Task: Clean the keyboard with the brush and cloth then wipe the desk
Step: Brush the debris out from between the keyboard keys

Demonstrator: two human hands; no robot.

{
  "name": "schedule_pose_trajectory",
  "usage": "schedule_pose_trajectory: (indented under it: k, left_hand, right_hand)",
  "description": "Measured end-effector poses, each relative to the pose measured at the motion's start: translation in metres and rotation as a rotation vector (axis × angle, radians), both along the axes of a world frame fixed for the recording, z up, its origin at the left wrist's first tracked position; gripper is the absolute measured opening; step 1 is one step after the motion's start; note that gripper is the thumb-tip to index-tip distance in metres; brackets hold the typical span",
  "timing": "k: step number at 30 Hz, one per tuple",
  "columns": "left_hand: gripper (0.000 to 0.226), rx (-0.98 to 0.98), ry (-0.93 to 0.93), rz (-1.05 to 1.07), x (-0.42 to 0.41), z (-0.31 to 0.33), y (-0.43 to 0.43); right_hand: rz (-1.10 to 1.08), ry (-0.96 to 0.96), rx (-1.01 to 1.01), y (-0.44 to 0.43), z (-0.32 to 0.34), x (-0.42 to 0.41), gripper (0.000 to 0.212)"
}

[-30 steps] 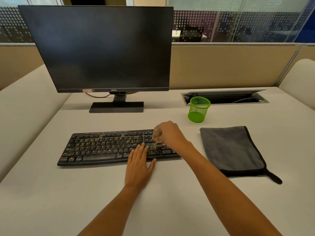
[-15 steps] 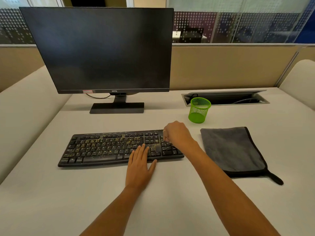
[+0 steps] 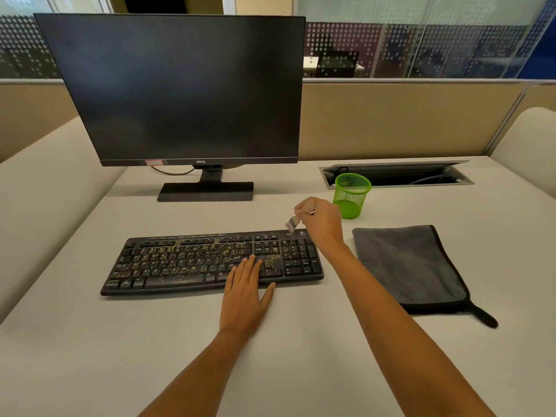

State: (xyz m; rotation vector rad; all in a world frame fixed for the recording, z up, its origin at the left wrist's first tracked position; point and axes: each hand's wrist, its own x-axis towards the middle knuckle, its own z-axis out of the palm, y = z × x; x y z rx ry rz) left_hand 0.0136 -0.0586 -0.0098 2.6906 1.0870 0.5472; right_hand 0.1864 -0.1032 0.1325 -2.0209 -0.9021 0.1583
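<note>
The monitor (image 3: 180, 85) read "BenQ". The right hand (image 3: 322, 221), gripping the brush (image 3: 291, 223), had lifted off the speckled keyboard (image 3: 180, 263) to its far edge; the left hand (image 3: 243, 296) pressed flat, fingers straight.

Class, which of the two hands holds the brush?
The right hand: its fingers curl round the brush, above the far right corner of the keyboard. The left hand lies flat, its fingers straight, on the near edge.
</note>
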Motion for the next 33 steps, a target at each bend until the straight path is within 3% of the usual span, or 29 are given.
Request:
schedule_pose_trajectory:
  k: [4, 11, 18, 24, 33]
  left_hand:
    - [0.076, -0.002, -0.005, 0.001, 0.000, 0.000, -0.001]
    - [0.078, -0.008, -0.002, 0.001, 0.001, 0.001, -0.001]
    - [0.080, -0.009, 0.005, 0.001, 0.000, 0.001, -0.001]
    - [0.083, -0.012, 0.006, 0.004, 0.000, 0.001, -0.001]
    - [0.080, -0.009, 0.009, 0.001, 0.000, 0.001, 0.000]
  right_hand:
    - [-0.013, 0.055, -0.046, 0.000, -0.011, -0.009, 0.015]
    - [0.050, -0.048, -0.361, 0.015, -0.011, -0.006, 0.023]
    - [-0.008, -0.023, -0.195, 0.007, -0.010, -0.010, 0.026]
    - [0.006, -0.065, -0.422, 0.014, -0.007, -0.013, 0.023]
    - [-0.076, -0.113, -0.339, 0.007, -0.002, 0.008, 0.019]
